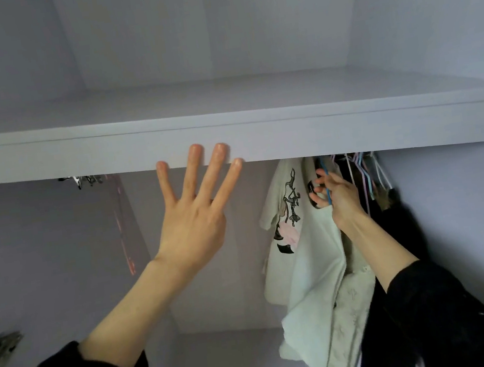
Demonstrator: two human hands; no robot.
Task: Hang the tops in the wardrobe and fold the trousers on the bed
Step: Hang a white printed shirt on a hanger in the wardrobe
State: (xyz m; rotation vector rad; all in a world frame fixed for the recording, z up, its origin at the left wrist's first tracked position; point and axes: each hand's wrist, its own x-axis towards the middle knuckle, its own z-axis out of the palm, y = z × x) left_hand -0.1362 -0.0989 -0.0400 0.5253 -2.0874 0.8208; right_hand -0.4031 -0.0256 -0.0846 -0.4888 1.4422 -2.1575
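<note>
Four straight fingers of my left hand [191,221] touch the shelf [259,137]; below it, my right hand [337,198] pinches a blue hanger [327,185] carrying a printed white top [303,255], no readable writing

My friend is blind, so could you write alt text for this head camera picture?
Inside a pale wardrobe, a person's right hand grips a blue hanger carrying a white printed top just under the shelf, beside dark clothes. The left hand is raised with straight fingers, their tips at the shelf's front edge.
</note>
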